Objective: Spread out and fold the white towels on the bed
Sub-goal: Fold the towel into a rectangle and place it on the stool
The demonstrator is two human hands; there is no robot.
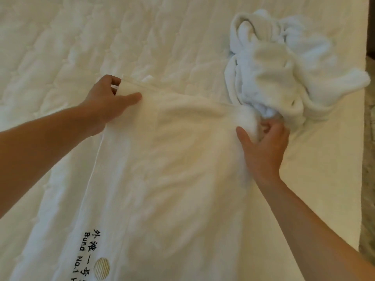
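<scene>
A white towel (172, 169) lies spread lengthwise on the bed, with black embroidered lettering and a gold round mark near its lower left edge. My left hand (107, 102) pinches its far left corner, thumb on top and fingers under the hem. My right hand (263, 142) grips the bunched far right corner, fingers curled into the cloth. The far edge runs taut between both hands. A crumpled heap of white towels (288, 63) sits just beyond my right hand, touching the bunched corner.
The white quilted mattress (71, 41) stretches far to the left and behind the towel. The bed's right edge (363, 110) runs down the frame's right side, with pale patterned floor (370, 179) beyond it.
</scene>
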